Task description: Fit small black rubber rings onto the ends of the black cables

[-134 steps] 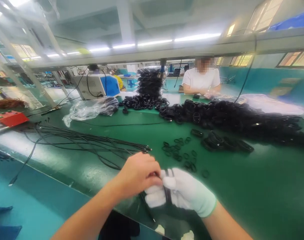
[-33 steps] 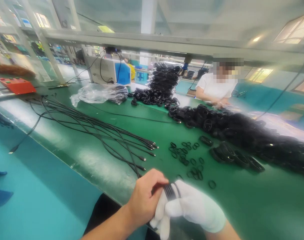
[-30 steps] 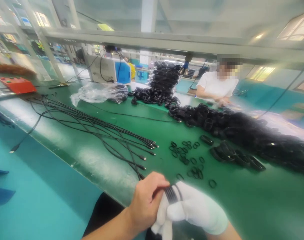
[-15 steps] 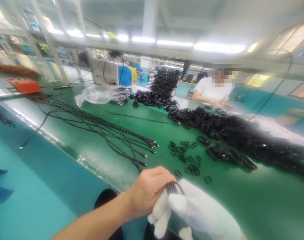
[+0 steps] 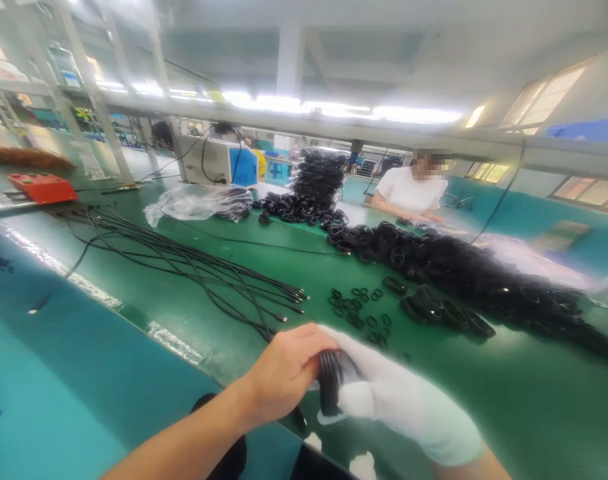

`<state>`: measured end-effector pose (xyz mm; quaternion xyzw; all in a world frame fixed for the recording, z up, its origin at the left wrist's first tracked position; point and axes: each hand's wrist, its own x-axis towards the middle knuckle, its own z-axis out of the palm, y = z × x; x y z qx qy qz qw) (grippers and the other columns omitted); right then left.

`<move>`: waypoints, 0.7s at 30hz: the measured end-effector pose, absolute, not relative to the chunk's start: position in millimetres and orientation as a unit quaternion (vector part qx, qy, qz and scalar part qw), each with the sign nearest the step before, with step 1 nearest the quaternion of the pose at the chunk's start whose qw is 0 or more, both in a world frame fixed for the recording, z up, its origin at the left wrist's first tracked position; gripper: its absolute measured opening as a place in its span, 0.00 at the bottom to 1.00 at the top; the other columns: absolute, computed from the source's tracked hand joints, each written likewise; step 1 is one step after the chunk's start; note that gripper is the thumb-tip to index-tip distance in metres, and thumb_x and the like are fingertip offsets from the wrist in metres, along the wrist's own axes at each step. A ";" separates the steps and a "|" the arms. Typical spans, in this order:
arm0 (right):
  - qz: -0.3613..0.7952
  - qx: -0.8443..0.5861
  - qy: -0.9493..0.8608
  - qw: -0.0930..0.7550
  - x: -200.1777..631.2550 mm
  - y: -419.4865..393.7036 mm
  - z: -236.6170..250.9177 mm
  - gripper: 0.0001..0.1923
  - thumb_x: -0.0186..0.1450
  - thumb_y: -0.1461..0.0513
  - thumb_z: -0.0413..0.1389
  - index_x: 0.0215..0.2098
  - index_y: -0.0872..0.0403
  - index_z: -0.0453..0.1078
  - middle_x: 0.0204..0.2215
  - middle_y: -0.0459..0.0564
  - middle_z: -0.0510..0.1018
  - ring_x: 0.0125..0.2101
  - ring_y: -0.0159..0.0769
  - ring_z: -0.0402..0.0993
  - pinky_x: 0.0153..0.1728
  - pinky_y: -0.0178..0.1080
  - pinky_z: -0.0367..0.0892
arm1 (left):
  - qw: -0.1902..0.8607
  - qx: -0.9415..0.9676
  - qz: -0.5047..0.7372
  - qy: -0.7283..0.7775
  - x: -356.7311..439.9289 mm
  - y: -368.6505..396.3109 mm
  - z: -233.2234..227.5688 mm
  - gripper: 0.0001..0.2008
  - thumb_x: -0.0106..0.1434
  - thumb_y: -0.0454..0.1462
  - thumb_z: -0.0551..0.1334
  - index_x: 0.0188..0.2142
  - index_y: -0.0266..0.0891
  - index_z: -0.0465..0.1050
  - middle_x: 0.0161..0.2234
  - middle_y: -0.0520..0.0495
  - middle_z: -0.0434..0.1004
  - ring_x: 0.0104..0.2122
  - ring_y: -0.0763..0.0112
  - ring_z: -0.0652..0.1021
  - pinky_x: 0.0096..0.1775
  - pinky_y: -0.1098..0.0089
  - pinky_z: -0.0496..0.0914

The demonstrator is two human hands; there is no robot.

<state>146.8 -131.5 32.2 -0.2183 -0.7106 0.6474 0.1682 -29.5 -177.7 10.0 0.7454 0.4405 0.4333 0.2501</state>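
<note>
My bare left hand (image 5: 290,365) grips one side of a coiled black cable (image 5: 329,385) close above the table's near edge. From the other side my right hand (image 5: 384,390), in a white glove, closes on the same coil with the thumb across its front. A connector end (image 5: 302,419) hangs below the coil. Left of the hands, several long black cables (image 5: 194,257) lie side by side, their metal plugs towards me. Beyond my right hand small black rings (image 5: 353,308) are scattered, with a few coiled cables (image 5: 427,303) to their right.
A long heap of coiled cables (image 5: 464,270) runs along the table's far side, with a taller stack (image 5: 317,177) behind. A clear plastic bag (image 5: 184,202), an orange-red box (image 5: 43,188) and a blue-and-grey machine (image 5: 214,160) stand farther left. A co-worker (image 5: 411,190) sits across the table.
My right hand has swung up and round the coil, and more of the wound cable now shows between my hands. The view has shifted slightly.
</note>
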 end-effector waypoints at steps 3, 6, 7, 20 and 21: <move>0.702 -0.218 -0.660 0.155 138.7 -124.8 34.1 0.29 0.50 0.63 0.66 0.49 0.54 0.66 0.39 0.49 0.72 0.39 0.40 0.70 0.41 0.44 0.67 | 0.255 0.734 0.426 0.463 -28.8 -175.9 10.5 0.14 0.61 0.25 0.52 0.38 0.39 0.73 0.33 0.51 0.72 0.33 0.76 0.71 0.37 0.77 0.65; 0.726 -0.221 -0.632 0.157 135.4 -121.2 31.6 0.30 0.47 0.67 0.66 0.48 0.54 0.66 0.38 0.49 0.74 0.40 0.41 0.71 0.42 0.46 0.67 | 0.258 0.725 0.407 0.492 -26.8 -172.2 10.5 0.14 0.62 0.26 0.51 0.36 0.40 0.74 0.31 0.52 0.71 0.32 0.76 0.71 0.36 0.76 0.64; 0.733 -0.218 -0.626 0.155 134.4 -119.7 28.4 0.29 0.47 0.67 0.66 0.47 0.54 0.66 0.38 0.49 0.74 0.40 0.41 0.71 0.42 0.46 0.67 | 0.259 0.724 0.398 0.500 -25.9 -170.2 10.2 0.14 0.62 0.27 0.51 0.36 0.40 0.74 0.31 0.52 0.71 0.31 0.76 0.71 0.35 0.76 0.64; 0.887 -0.149 -0.403 0.169 134.5 -98.1 -19.9 0.18 0.56 0.61 0.63 0.43 0.60 0.68 0.31 0.51 0.72 0.29 0.31 0.70 0.32 0.39 0.70 | 0.393 0.593 0.383 0.589 -26.4 -139.9 -4.2 0.07 0.57 0.34 0.57 0.37 0.41 0.68 0.26 0.54 0.71 0.24 0.74 0.72 0.27 0.74 0.66; 0.882 -0.160 -0.408 0.175 134.3 -98.6 -21.6 0.18 0.56 0.61 0.63 0.42 0.61 0.69 0.31 0.52 0.73 0.30 0.31 0.70 0.32 0.39 0.70 | 0.384 0.594 0.380 0.596 -25.9 -138.9 -4.9 0.06 0.56 0.34 0.57 0.35 0.41 0.68 0.26 0.54 0.72 0.24 0.74 0.72 0.27 0.74 0.66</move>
